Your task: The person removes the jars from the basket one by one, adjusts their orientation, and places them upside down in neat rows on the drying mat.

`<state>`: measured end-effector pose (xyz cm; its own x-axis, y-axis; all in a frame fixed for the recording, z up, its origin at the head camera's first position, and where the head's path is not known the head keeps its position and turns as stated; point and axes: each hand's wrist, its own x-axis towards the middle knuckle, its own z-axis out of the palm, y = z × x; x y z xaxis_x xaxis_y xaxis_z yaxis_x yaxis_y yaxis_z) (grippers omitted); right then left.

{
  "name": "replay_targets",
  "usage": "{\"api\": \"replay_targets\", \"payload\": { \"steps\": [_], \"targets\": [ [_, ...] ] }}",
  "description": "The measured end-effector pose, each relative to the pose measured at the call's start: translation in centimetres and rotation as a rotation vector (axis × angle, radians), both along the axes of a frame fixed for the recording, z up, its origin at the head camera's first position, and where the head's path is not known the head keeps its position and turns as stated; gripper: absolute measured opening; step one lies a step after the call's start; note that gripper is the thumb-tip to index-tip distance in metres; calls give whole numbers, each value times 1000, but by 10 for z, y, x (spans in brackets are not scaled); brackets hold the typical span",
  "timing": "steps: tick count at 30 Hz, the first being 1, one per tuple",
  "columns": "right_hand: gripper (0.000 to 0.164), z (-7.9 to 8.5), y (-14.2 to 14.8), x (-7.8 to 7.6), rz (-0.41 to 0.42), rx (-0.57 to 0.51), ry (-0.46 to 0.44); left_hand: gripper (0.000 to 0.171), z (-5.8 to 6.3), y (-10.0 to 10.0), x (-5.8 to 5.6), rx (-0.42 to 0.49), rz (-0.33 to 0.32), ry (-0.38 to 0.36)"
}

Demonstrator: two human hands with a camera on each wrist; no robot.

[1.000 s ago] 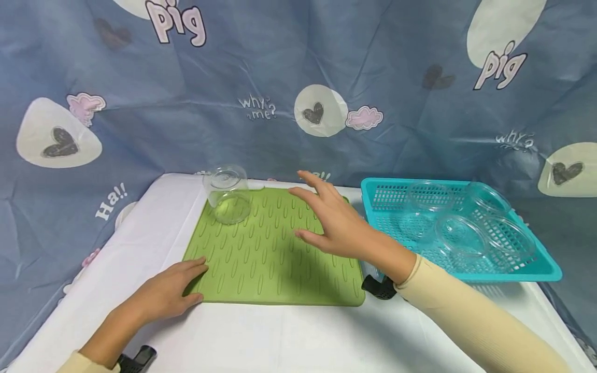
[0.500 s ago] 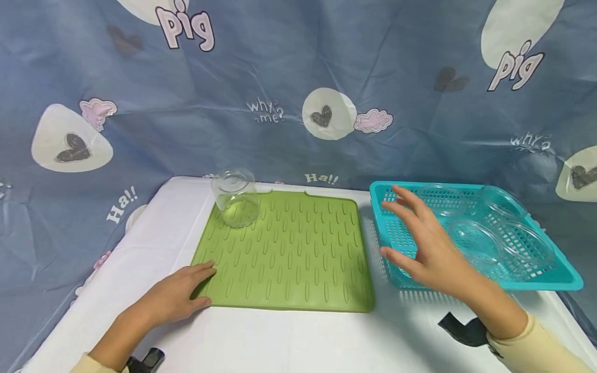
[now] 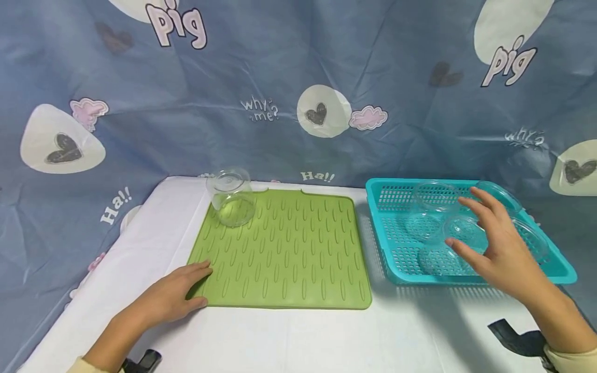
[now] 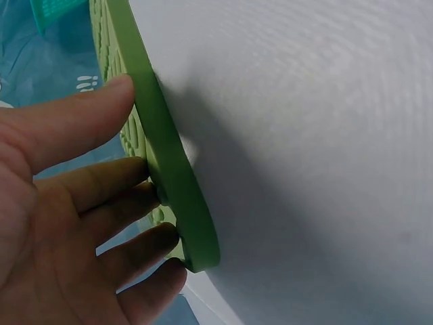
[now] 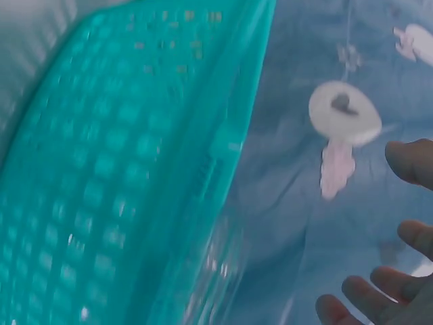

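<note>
So the clear, round-mouthed cups, most likely thin plastic, look super light to me, kinda springy in the wall and probably slick, so I'd guess they skid or crack a bit if you squeeze hard. The nearest clear cup (image 3: 451,242) sits in the turquoise, rectangular, perforated plastic basket (image 3: 436,281) over on the right, mouth facing up, with more see-through cups crowded around it, rims overlapping from this angle. Best hold imo: thumb one side, fingers the other, just under the rim, easy pressure, and mind the neighbours so they don't get dragged along. Another clear cup (image 3: 231,199) is on the far left corner of the green, rectangular, ridged mat (image 3: 289,248), and it looks mouth-down, so I'd go for its sides there. The mat itself reads as soft, bendy, grippy silicone, probably easy to pin at an edge. Hands: the right hand (image 3: 506,259) hangs over the basket's right half, thumb and fingers spread in a loose C with nothing between them; can't tell if a fingertip brushes a rim. The left hand (image 3: 168,292) lies at the mat's near left corner, fingers fairly straight and touching it, thumb apart by the front edge, not pinching anything I can see.
</note>
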<state>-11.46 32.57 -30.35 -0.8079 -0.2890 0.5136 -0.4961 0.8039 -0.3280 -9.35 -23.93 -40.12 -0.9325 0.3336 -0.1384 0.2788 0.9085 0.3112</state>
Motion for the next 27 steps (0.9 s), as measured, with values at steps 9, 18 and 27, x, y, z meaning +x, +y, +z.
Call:
{"api": "replay_targets", "payload": {
  "steps": [9, 18, 27],
  "targets": [
    [79, -7, 39, -4, -107, 63, -38, 64, 0, 1, 0, 18, -4, -9],
    [90, -30, 58, -12, -211, 90, -209, 67, 1, 3, 2, -1, -11, -11],
    [122, -34, 53, -21, -245, 290, -276, 68, 2, 4, 5, -2, 6, -17]
  ]
}}
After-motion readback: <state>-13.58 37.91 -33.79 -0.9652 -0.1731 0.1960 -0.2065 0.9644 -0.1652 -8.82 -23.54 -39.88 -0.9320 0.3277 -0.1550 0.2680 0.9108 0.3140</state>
